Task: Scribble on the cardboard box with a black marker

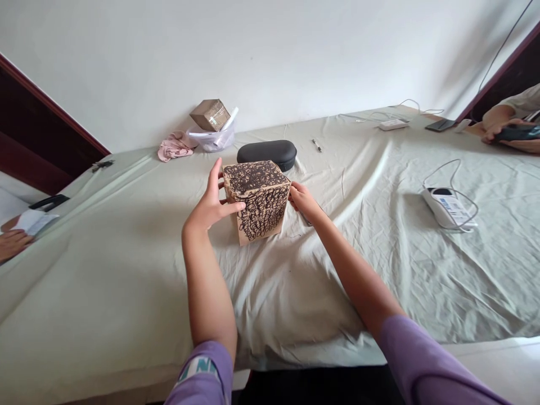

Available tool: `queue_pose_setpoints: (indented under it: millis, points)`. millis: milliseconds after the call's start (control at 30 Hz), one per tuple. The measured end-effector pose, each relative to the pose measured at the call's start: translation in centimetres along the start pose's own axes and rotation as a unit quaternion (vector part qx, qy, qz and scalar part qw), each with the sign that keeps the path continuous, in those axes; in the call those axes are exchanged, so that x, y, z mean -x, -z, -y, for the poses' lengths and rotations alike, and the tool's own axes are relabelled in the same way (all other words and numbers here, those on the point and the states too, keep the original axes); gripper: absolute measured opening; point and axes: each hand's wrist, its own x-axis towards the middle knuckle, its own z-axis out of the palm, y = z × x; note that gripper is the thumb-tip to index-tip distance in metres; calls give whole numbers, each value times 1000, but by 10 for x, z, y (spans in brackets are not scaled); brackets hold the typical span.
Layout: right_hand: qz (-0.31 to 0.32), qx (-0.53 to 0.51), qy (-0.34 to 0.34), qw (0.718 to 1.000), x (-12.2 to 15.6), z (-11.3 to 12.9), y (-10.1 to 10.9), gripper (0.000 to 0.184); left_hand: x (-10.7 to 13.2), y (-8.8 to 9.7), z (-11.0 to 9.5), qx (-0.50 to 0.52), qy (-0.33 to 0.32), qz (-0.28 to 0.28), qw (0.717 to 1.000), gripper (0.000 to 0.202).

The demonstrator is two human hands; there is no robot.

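A pale green sheet (126, 270) covers the table against a white wall. At its middle stands a cardboard box (258, 199) scribbled over in black. Your left hand (213, 203) lies spread against its left side, thumb on the near face; your right hand (301, 199) presses the right side. A black case (267, 153) lies just beyond.
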Motion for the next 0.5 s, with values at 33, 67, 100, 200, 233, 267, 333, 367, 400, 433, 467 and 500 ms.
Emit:
queue_pose_setpoints:
  millis: [33, 67, 100, 200, 233, 267, 333, 367, 400, 433, 467, 500]
  points:
    - [-2, 20, 8, 1000, 0, 1, 0, 12, -1, -1, 0, 2, -1, -7, 1000, 142]
    - [-5, 43, 16, 999, 0, 2, -1, 13, -1, -2, 1, 4, -2, -14, 1000, 142]
    - [-10, 68, 23, 997, 0, 2, -1, 14, -1, -2, 2, 7, -4, -20, 1000, 143]
    - [-33, 134, 45, 989, -1, 4, 0, 21, 0, -2, 5, 15, -12, -30, 999, 141]
    - [-41, 157, 59, 985, -2, 4, 0, 23, 0, -2, 5, 16, -14, -31, 999, 139]
    - [-49, 180, 73, 980, -2, 4, 0, 25, 1, -2, 6, 16, -16, -32, 999, 137]
    - [-64, 220, 96, 969, -3, 3, 0, 27, 0, -2, 8, 12, -16, -37, 999, 136]
    - [-72, 235, 99, 964, -3, 2, 1, 27, 0, -1, 9, 8, -15, -41, 999, 136]
    - [-80, 246, 94, 961, -3, 1, 2, 28, -1, -1, 10, 6, -13, -46, 999, 137]
    - [-86, 257, 85, 959, -4, -1, 4, 29, -1, 0, 11, 5, -10, -52, 999, 138]
    - [-91, 270, 73, 956, -4, -3, 6, 32, -2, 0, 13, 8, -6, -59, 998, 138]
    - [-93, 283, 60, 953, -4, -5, 8, 35, -2, 1, 14, 13, 0, -66, 998, 139]
